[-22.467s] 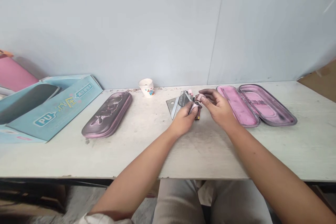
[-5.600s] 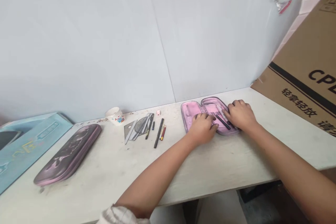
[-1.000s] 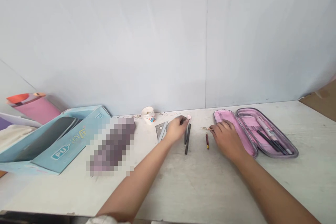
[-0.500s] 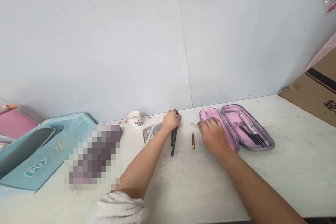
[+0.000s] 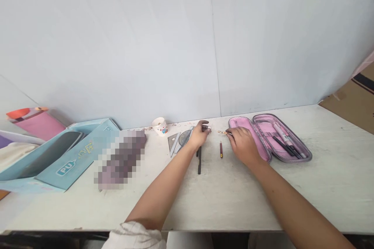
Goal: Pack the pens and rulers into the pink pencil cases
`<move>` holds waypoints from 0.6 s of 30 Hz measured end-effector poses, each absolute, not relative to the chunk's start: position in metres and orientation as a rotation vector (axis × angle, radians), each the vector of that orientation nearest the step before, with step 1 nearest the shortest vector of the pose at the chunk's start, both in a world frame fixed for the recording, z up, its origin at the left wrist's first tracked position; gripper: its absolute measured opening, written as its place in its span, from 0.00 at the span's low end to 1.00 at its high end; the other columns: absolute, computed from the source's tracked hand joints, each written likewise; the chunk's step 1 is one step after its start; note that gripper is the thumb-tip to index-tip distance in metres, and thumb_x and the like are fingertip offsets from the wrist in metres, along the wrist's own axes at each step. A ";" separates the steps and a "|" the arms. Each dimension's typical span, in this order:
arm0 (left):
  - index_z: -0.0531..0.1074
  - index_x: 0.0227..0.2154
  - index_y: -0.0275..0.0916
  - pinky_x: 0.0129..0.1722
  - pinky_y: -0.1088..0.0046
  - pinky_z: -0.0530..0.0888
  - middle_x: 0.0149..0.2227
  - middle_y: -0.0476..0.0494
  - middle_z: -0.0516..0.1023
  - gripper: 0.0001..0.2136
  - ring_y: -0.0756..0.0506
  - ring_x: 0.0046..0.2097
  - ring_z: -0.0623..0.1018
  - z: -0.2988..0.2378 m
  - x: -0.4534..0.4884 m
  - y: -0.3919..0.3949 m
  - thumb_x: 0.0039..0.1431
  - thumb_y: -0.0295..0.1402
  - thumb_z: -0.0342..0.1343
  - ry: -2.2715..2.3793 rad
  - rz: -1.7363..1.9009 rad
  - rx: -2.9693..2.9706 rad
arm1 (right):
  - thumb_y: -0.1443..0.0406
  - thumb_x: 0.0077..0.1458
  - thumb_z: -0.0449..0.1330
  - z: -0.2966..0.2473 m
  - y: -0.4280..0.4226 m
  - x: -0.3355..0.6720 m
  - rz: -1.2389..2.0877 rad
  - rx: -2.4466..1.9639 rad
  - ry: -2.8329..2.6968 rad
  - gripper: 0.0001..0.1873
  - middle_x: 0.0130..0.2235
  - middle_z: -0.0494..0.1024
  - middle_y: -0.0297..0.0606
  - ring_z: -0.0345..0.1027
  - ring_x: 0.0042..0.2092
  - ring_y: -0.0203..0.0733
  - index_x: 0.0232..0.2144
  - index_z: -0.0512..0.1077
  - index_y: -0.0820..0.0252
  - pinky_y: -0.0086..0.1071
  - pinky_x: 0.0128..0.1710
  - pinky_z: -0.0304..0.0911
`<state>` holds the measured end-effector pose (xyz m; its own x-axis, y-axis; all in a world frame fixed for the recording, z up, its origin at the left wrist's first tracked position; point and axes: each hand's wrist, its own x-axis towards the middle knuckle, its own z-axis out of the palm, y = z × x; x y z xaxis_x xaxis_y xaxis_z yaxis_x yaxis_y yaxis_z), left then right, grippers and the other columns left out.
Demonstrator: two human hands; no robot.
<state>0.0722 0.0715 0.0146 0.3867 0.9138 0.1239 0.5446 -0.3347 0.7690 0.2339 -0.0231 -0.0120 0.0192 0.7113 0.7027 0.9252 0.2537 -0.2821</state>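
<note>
My left hand [image 5: 200, 134] is curled over the top ends of the black pens [image 5: 199, 160], and it hides those ends and whatever lies under its fingers. My right hand [image 5: 244, 146] rests on the table beside the open pink pencil case [image 5: 270, 138], and its fingertips pinch a short pencil [image 5: 223, 132]. Between my hands lies a thin dark red pencil [image 5: 221, 149]. Left of my left hand are a clear set square [image 5: 173, 142] and a protractor [image 5: 184, 138]. Several pens lie in the case.
A closed case, pixelated [image 5: 119, 159], lies left on the white table [image 5: 222, 202]. A paper cup [image 5: 159, 126] stands against the pale wall [image 5: 175, 46]. Farther left is a light blue box [image 5: 73, 159], with a cardboard carton [image 5: 350, 105] at far right.
The view has swung, shifting everything on the table to the right. My left hand has moved from the protractor side onto the pens' top ends. My right hand stays at the short pencil.
</note>
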 end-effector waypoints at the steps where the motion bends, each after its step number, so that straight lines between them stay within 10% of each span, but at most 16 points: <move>1: 0.60 0.48 0.35 0.46 0.69 0.71 0.39 0.41 0.72 0.14 0.49 0.41 0.75 0.016 0.072 0.067 0.58 0.26 0.46 1.135 0.866 1.734 | 0.64 0.60 0.46 -0.012 -0.023 0.233 -0.313 -1.481 -1.732 0.13 0.36 0.75 0.41 0.64 0.40 0.43 0.36 0.69 0.61 0.35 0.43 0.53; 7: 0.66 0.37 0.30 0.50 0.66 0.71 0.37 0.39 0.72 0.08 0.47 0.42 0.77 0.018 0.069 0.037 0.56 0.19 0.47 0.697 1.105 0.804 | 0.65 0.60 0.46 -0.012 -0.029 0.222 -0.256 -1.370 -1.763 0.12 0.36 0.75 0.40 0.63 0.40 0.43 0.37 0.69 0.61 0.35 0.43 0.53; 18: 0.63 0.37 0.34 0.36 0.67 0.75 0.30 0.44 0.74 0.11 0.50 0.29 0.77 0.012 0.054 0.009 0.53 0.31 0.57 0.786 0.849 1.127 | 0.66 0.60 0.45 -0.008 -0.040 0.211 -0.422 -1.402 -1.865 0.14 0.34 0.75 0.40 0.64 0.37 0.41 0.38 0.71 0.61 0.34 0.38 0.53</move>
<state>0.0537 0.0091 0.0122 0.4639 0.8799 -0.1029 -0.1706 0.2027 0.9643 0.2109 -0.0400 -0.0081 -0.1169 0.6746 0.7289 0.9228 0.3450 -0.1714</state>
